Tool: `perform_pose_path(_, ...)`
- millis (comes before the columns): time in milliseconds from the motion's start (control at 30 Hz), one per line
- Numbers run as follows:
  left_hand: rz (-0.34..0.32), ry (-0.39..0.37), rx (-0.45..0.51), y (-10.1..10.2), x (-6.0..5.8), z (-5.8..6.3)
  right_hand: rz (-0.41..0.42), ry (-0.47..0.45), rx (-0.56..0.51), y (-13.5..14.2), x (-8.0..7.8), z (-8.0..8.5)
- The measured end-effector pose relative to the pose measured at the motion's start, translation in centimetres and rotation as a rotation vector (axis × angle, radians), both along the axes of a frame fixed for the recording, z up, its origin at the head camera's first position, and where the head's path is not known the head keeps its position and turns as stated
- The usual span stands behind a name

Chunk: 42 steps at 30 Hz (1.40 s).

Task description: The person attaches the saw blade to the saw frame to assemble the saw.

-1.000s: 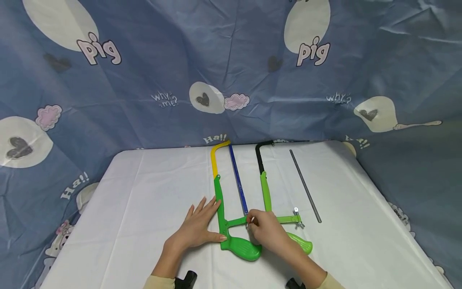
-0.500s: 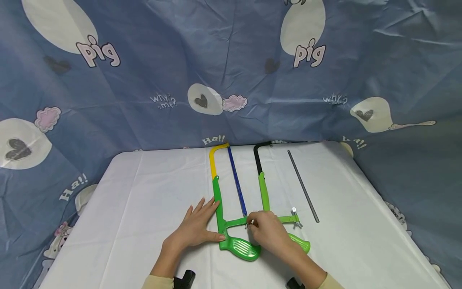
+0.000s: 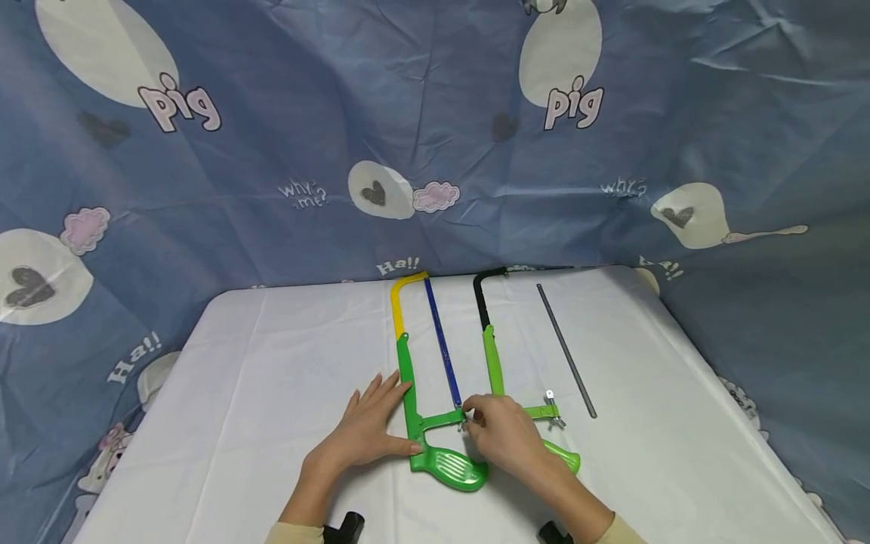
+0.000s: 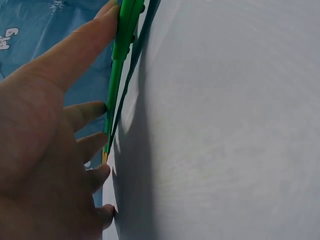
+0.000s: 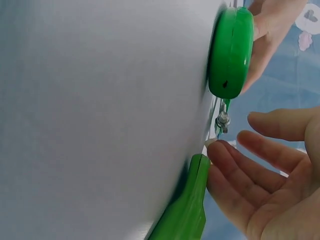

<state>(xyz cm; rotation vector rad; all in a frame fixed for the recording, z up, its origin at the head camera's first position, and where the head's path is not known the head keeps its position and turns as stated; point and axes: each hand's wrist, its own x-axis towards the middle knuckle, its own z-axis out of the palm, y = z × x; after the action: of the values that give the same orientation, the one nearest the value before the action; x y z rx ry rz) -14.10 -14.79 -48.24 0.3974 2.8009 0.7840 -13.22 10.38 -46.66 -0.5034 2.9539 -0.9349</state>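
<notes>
A hacksaw with a green frame and handle [image 3: 448,467], yellow front arm and blue blade [image 3: 442,340] lies on the white-covered table. My left hand [image 3: 363,427] rests along its frame, fingers spread, thumb near the handle. In the left wrist view, those fingertips line the green frame [image 4: 115,85]. My right hand [image 3: 506,434] is at the end of the green crossbar, by the blade's near end. The right wrist view shows a metal wing nut [image 5: 223,120] there, with the thumb and loosely bent fingers [image 5: 272,122] close beside it and a small gap between.
Right of it lies a second hacksaw frame, light green [image 3: 494,363] with a black front arm [image 3: 481,302] and no blade fitted; my right hand partly covers it. Further right is a loose grey blade or rod [image 3: 567,351]. A blue patterned cloth [image 3: 272,151] hangs behind the table.
The whole head view shifts slightly left as the camera moves. Both hands and the hacksaws keep nearly the same places relative to each other.
</notes>
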Motion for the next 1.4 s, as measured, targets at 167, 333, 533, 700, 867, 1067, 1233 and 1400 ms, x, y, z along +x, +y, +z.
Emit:
perform_pose_path(167, 0.006, 0.015, 0.013, 0.2, 0.0, -0.1, -0.014, 0.005, -0.02, 0.2, -0.1, 0.2)
perform_pose_path(333, -0.025, 0.028, 0.038, 0.9, -0.2, 0.2, -0.04, 0.031, -0.016, 0.5, -0.1, 0.3)
perform_pose_path(533, -0.066, 0.047, 0.042, 2.2, -0.4, 0.9, -0.089, 0.035, -0.031, 1.1, -0.2, 0.5)
perform_pose_path(700, -0.1, 0.047, 0.047, 3.4, -0.6, 1.3, -0.111, 0.017, -0.046, 1.9, -0.7, 0.6)
perform_pose_path(867, -0.115, 0.063, 0.065, 4.8, -0.8, 1.7, -0.117, 0.039, -0.07, 2.7, -1.0, 0.7)
perform_pose_path(1067, -0.147, 0.059, 0.058, 6.3, -1.1, 1.9, -0.122, 0.062, -0.085, 3.4, -1.2, 0.7)
perform_pose_path(1233, -0.167, 0.06, 0.051, 6.8, -1.2, 2.1, -0.132, 0.059, -0.09, 3.8, -1.1, 0.8)
perform_pose_path(1400, -0.18, 0.067, 0.049, 7.2, -1.3, 2.2, -0.157, 0.039, -0.086, 4.5, -1.3, 0.8)
